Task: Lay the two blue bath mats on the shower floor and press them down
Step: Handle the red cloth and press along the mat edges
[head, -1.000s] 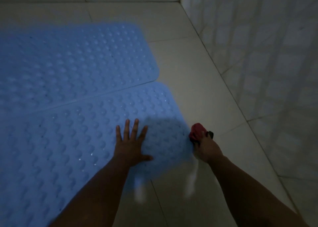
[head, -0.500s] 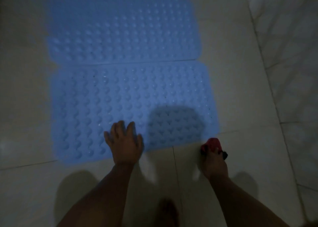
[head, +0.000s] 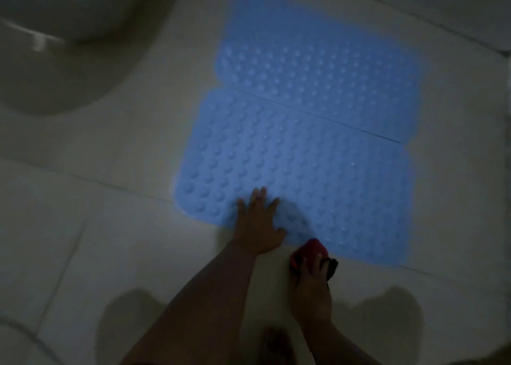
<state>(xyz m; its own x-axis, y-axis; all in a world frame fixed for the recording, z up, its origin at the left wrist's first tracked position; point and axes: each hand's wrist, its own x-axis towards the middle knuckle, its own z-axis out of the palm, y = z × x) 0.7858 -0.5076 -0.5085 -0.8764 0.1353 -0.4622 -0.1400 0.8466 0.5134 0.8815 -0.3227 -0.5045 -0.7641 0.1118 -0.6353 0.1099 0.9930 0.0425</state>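
Two blue mats lie edge to edge on the tiled floor [head: 83, 226] — the far mat [head: 318, 68] beyond the near mat [head: 304, 171]. The left hand [head: 258, 223] presses flat, fingers spread, on the near mat's front edge — the right hand [head: 312, 284] grips a red-and-black object [head: 311, 250] just beside that edge

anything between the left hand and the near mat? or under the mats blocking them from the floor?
Nothing visible. The left hand lies flat, fingers spread, directly on the near blue studded rubber bath mat. Both it and the far blue studded mat lie flat on the pale tiled floor, no lumps showing.
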